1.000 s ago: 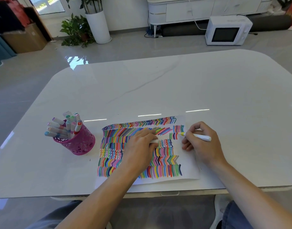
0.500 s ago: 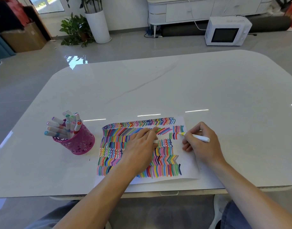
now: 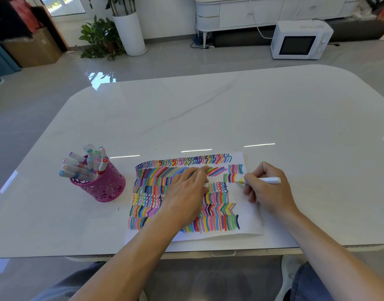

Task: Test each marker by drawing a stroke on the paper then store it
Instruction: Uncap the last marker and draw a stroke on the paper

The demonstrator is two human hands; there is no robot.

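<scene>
A white sheet of paper (image 3: 250, 216) lies near the table's front edge, nearly filled with rows of coloured strokes. My left hand (image 3: 186, 192) lies flat on its middle with straight fingers, pressing it down; a small white piece shows by the thumb. My right hand (image 3: 267, 190) grips a white marker (image 3: 267, 180) in a writing hold. Its yellow tip touches the paper at the right end of a short row of strokes. A pink mesh cup (image 3: 102, 185) left of the paper holds several capped markers (image 3: 82, 166).
The white marble table (image 3: 230, 109) stretches far beyond the paper. On the floor behind it stand a white microwave (image 3: 299, 41), a potted plant (image 3: 104, 38) and a cardboard box (image 3: 32, 48). My knees show under the front edge.
The marker tip has slid a little toward me along the paper's right side. My left hand has stayed flat on the sheet.
</scene>
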